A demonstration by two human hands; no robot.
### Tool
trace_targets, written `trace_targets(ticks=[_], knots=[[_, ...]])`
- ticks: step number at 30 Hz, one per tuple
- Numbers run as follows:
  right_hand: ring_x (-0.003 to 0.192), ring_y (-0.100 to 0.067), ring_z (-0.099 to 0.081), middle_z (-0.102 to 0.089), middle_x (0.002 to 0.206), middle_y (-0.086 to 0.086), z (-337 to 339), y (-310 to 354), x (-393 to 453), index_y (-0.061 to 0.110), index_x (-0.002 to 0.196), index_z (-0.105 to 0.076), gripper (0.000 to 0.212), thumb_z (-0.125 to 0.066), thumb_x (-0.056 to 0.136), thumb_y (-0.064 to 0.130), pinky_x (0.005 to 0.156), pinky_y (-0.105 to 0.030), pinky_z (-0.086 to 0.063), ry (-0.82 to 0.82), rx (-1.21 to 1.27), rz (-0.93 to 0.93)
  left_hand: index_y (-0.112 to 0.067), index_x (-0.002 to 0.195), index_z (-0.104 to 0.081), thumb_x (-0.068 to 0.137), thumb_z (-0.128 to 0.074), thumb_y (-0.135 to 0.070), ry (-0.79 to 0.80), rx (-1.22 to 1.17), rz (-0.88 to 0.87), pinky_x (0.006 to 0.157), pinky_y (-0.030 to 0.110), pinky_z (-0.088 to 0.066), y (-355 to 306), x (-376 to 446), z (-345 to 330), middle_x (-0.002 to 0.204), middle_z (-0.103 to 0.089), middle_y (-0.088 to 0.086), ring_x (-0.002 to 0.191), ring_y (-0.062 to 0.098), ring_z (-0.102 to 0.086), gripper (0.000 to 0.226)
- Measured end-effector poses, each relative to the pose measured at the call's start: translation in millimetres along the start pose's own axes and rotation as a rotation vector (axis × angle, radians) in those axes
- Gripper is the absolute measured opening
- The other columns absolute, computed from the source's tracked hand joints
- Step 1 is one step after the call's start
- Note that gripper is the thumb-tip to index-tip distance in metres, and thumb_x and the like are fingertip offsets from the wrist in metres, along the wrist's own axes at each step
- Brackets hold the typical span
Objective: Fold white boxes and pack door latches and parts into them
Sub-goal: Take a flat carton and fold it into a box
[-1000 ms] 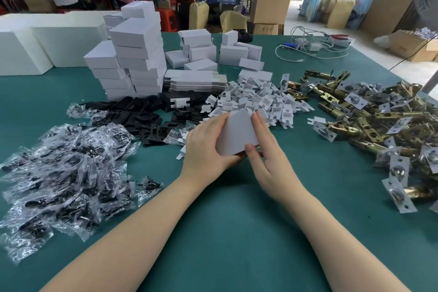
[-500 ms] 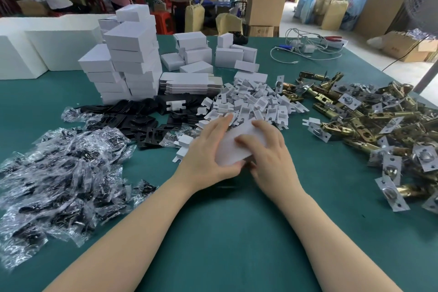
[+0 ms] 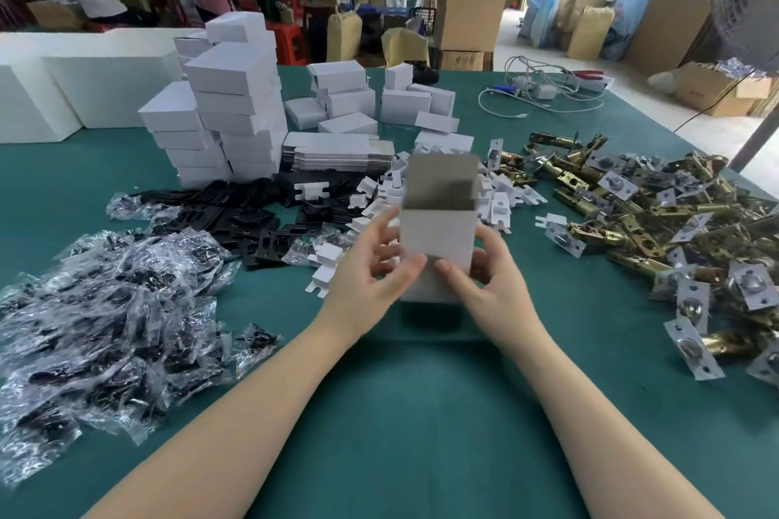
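Your left hand and right hand both grip the box upright above the table, thumbs on its front, top open, latches at right

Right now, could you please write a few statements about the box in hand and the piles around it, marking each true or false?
1. Both the left hand and the right hand hold the white box. True.
2. The box's far end is taped closed. False: it stands open.
3. The brass latches lie on the person's right. True.
4. The clear bagged parts sit on the person's right. False: on the left.
5. The flat box blanks lie beside the stacked boxes. True.
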State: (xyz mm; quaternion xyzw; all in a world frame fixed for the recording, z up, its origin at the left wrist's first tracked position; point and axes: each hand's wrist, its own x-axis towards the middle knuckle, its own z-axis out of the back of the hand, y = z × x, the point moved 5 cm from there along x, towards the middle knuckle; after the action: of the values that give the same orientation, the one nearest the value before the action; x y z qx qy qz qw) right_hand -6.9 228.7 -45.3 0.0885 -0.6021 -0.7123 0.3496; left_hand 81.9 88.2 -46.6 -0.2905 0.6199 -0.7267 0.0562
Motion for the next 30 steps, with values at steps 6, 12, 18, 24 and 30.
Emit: trace_targets(ticks=[6,12,18,24,30], knots=[[0.1,0.008,-0.059,-0.064,0.108,0.025,-7.3,-2.2,-3.0,0.034,0.133,-0.047,0.052,-0.055,0.084,0.052,0.083,-0.009,-0.042,-0.004,0.016,0.025,-0.052,0.111,-0.06,0.075,-0.07,-0.047,0.004,0.078,0.023,0.074,0.021,-0.051,1.7,-2.8,0.4,0.098,-0.071,-0.01,0.09,0.015,-0.067,0.038],[0.085,-0.005,-0.06,-0.065,0.1,0.008,44.5,14.5,17.4,0.029,0.115,-0.057,0.017,-0.055,0.097,0.031,0.077,-0.019,-0.049,-0.442,-0.084,-0.058,-0.047,0.1,-0.064,0.069,-0.075,-0.047,0.043,0.128,0.063,0.071,0.015,-0.05,7.5,-2.0,-0.2,0.096,-0.072,-0.017,0.088,0.008,-0.068,0.033],[0.11,-0.033,-0.057,-0.061,0.123,-0.009,121.6,10.6,77.4,0.029,0.125,-0.064,0.036,-0.056,0.091,0.021,0.089,-0.044,-0.05,-0.042,-1.259,-0.189,-0.047,0.099,-0.065,0.067,-0.076,-0.048,0.025,0.107,0.054,0.072,0.021,-0.053,7.5,0.3,0.3,0.096,-0.072,-0.015,0.088,0.012,-0.068,0.033],[0.127,-0.027,-0.047,-0.051,0.138,-0.002,143.6,-14.2,88.2,0.041,0.134,-0.049,0.04,-0.051,0.094,0.037,0.098,-0.046,-0.044,0.428,-1.678,-0.304,-0.046,0.1,-0.065,0.069,-0.077,-0.045,0.027,0.092,0.024,0.069,0.017,-0.051,4.8,0.9,-0.1,0.096,-0.073,-0.015,0.086,0.012,-0.068,0.033],[0.104,-0.02,-0.062,-0.065,0.113,0.004,146.6,-3.3,93.0,0.034,0.117,-0.061,0.027,-0.056,0.093,0.045,0.078,-0.033,-0.049,0.277,-1.77,-0.115,-0.043,0.102,-0.065,0.07,-0.076,-0.046,0.031,0.095,0.02,0.071,0.018,-0.051,7.8,0.6,1.6,0.097,-0.072,-0.015,0.087,0.012,-0.068,0.033]])
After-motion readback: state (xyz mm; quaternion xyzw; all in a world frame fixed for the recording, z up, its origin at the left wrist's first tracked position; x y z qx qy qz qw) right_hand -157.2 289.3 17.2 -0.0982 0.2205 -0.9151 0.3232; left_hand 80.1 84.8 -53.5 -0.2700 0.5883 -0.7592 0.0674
